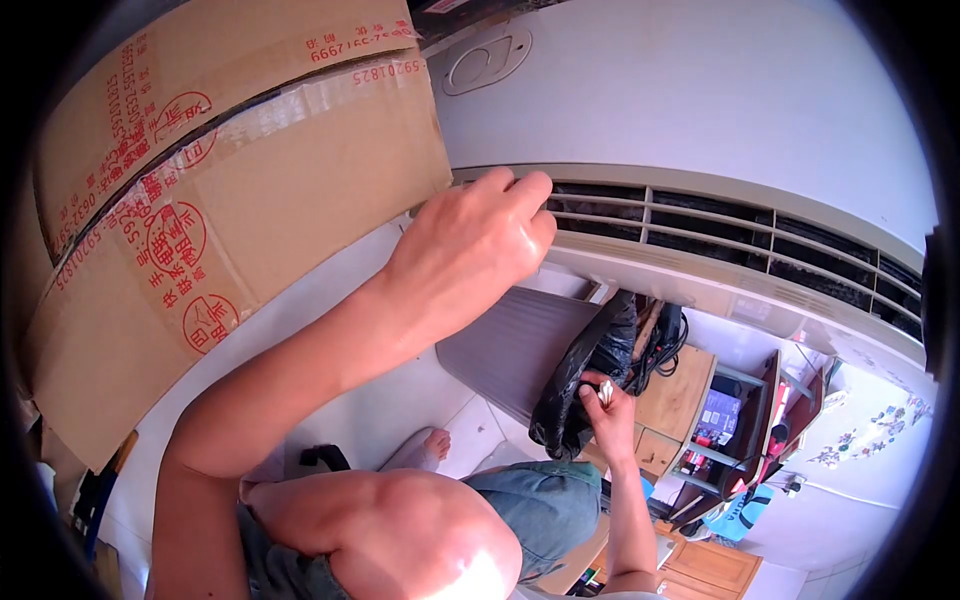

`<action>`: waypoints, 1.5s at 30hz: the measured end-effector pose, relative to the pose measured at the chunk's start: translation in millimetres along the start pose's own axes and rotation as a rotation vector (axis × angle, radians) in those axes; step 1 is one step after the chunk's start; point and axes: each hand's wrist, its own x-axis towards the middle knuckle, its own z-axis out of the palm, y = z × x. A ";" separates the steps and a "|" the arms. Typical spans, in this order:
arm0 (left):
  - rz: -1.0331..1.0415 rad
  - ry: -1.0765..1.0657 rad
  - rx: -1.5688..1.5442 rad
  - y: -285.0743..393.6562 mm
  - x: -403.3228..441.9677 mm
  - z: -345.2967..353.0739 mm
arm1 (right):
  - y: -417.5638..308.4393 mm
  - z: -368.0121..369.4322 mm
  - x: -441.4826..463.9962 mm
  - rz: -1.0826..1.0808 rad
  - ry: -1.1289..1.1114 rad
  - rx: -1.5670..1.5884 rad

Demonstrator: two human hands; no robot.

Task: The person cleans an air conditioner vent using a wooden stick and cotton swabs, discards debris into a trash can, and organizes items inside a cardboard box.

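Observation:
My left hand (475, 235) is raised at the beige air vent (700, 220), its fingers curled at the left end of the slatted grille. What those fingers hold, if anything, is hidden. Lower down, my right hand (608, 412) is closed on a small whitish object (605, 392) too small to name, beside a black plastic bag (570, 400). Dark dust shows behind the slats. Above the vent is a smooth white panel (700, 90) with an oval recess.
A large taped cardboard box (300, 190) with red print fills the upper left. My bare knee (420, 520) is below. Beyond are a grey-striped surface (510, 345), black cables (662, 345), a wooden cabinet (675, 395) and shelves with boxes (718, 420).

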 end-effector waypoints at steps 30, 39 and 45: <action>-0.255 -0.054 0.091 12.9 9.7 15.6 | -6.3 4.4 3.0 -0.053 0.029 0.041; -0.743 0.031 -0.735 14.9 -1.0 25.5 | 0.4 8.0 4.8 -0.075 0.042 0.085; -0.645 0.062 -0.807 20.2 -3.6 15.1 | -8.5 6.8 4.6 -0.070 0.035 0.059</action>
